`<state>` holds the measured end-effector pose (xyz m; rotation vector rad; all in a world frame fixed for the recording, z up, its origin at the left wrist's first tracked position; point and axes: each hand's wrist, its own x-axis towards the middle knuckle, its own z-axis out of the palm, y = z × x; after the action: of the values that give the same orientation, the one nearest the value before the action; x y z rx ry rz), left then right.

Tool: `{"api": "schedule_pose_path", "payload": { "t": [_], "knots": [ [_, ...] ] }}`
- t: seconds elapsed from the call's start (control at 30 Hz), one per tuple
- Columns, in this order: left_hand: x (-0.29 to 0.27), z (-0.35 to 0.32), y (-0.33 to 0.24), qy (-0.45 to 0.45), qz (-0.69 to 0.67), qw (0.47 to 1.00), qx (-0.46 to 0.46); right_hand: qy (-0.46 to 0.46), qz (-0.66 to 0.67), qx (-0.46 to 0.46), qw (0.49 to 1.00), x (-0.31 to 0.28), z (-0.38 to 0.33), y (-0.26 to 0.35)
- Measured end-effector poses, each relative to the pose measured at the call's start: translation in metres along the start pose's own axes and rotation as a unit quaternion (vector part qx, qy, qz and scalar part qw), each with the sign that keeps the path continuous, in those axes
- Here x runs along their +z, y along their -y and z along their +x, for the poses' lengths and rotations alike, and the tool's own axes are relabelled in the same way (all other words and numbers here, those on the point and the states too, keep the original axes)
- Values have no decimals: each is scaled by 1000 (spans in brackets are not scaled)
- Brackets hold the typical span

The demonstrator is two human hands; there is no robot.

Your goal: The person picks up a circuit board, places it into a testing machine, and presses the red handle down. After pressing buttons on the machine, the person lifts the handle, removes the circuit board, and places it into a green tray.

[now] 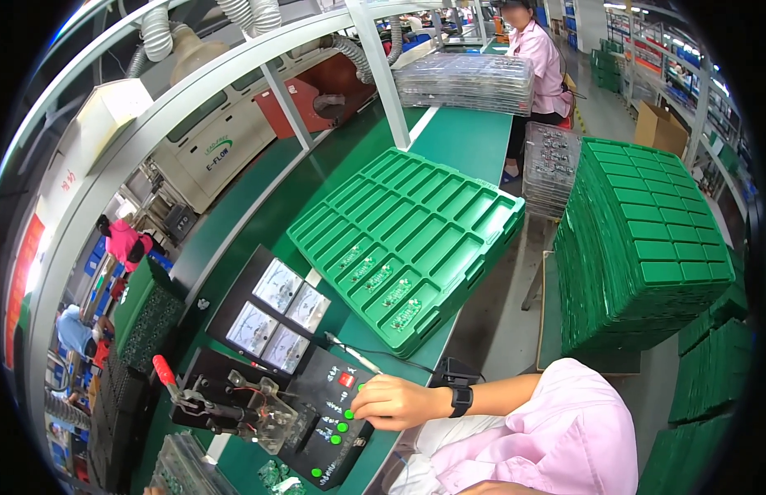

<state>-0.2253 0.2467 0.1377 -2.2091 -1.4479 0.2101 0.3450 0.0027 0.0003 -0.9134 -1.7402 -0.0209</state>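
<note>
Green matting covers the surface (474,140) of this factory line. From the left we note a red-handled clamp fixture (226,404), then a black control panel (338,421), rigid and fixed, which we judge wants only light fingertip presses. Our right hand (395,402) rests there, fingers curled on its buttons, gripping nothing. Beyond lies a green compartment tray (412,239), light but flexible. Our left hand is out of view.

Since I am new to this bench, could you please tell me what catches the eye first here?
The bright green compartmented plastic tray lies mid-bench, a few small circuit boards in its nearest pockets. A tall stack of matching green trays stands to the right. At the near edge the right hand rests fingertips on the black control box with green buttons, beside a red-handled clamp fixture.
</note>
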Motion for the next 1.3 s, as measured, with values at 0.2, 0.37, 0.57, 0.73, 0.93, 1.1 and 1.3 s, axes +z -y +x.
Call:
{"api": "schedule_pose_path", "payload": {
  "t": [0.2,0.37,0.57,0.73,0.93,1.1,1.3],
  "knots": [
    [30,-17,33,256,-44,965,-35,2,-9,-1,1000,-1,2,3],
    [55,-18,53,287,-56,956,-30,5,-19,4,1000,0,3,4],
    [75,-7,70,319,-69,945,-22,5,-31,8,999,-2,5,6],
    [99,13,74,338,-86,937,-6,12,-35,13,999,1,2,6],
    [138,18,77,311,-97,946,-5,16,-38,21,999,0,2,4],
    [156,27,87,287,-94,953,-2,17,-43,17,999,1,2,3],
    [153,51,115,244,-74,967,-4,14,-35,17,999,-1,2,4]
  ]
}}
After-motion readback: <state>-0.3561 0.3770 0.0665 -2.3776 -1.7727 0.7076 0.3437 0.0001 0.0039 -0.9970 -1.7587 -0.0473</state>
